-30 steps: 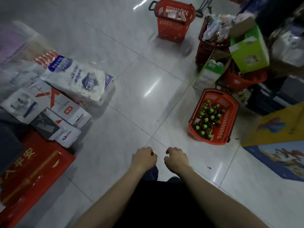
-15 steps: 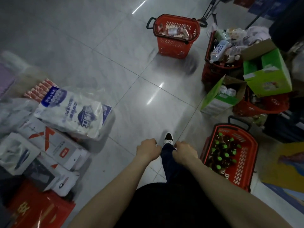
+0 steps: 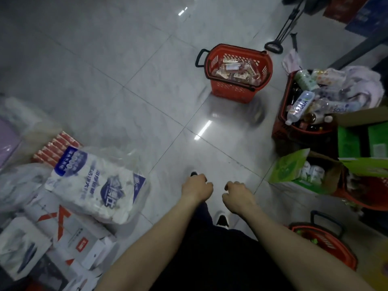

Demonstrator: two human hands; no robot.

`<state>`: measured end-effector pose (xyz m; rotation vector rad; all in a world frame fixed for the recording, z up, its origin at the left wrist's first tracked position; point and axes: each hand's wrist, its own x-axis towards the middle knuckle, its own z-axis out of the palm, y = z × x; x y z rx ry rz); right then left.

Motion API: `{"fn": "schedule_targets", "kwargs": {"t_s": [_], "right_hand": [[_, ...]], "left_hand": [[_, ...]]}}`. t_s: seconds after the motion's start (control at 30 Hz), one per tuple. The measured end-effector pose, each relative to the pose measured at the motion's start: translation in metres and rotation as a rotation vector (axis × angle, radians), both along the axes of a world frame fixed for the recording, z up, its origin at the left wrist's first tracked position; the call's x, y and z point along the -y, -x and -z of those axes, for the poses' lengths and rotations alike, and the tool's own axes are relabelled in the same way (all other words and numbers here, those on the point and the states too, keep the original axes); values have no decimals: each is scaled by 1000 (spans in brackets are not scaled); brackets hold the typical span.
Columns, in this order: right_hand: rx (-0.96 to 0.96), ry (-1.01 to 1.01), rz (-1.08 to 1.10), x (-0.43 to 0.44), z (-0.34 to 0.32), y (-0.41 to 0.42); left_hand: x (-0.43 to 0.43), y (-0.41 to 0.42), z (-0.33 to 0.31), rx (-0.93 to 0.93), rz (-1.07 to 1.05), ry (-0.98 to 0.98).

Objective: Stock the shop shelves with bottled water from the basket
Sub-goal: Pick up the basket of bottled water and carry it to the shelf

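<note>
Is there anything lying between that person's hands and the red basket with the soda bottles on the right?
Nothing visible blocks it: bare floor tiles lie between the right hand and the red basket of soda bottles. An open green carton sits just beside that path.

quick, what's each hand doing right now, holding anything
left hand: closed, fingers curled, holding nothing
right hand: closed, fingers curled, holding nothing
</note>
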<state>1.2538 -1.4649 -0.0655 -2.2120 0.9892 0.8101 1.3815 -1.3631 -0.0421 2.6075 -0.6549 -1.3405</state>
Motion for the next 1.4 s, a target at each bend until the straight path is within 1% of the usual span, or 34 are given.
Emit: {"fn": "schedule_targets", "kwargs": {"t_s": [0.07, 0.17, 0.37, 0.5, 0.6, 0.77, 0.83, 0.93, 1.03, 1.13, 1.23, 1.4], "right_hand": [[-5, 17, 6, 31, 7, -37], [-9, 57, 79, 79, 13, -93], [-41, 60, 208, 166, 0, -189], [-27, 46, 276, 224, -6, -239], [-4, 21, 392, 268, -3, -269], [65, -36, 658, 355, 18, -307], [68, -96, 783, 394, 30, -322], [58, -206, 951, 456, 53, -344], [46, -261, 1101, 511, 68, -360], [26, -302, 1171, 560, 73, -372], [13, -274, 1250, 605, 93, -380], [-2, -275, 1368, 659, 119, -392]], "left_hand": [[30, -40, 7, 4, 24, 4], [76, -106, 16, 17, 63, 0], [163, -219, 15, 6, 152, 3], [224, -278, 9, 17, 241, 14], [275, -311, 9, 18, 243, 16], [363, -359, 26, -59, 118, 24], [399, -378, 34, -84, 56, 20], [457, -409, 47, -121, -94, 3], [505, -439, 58, -146, -255, -25], [545, -469, 64, -164, -373, -45], [578, -496, 74, -172, -455, -32], [622, -535, 100, -221, -517, -77]]}}
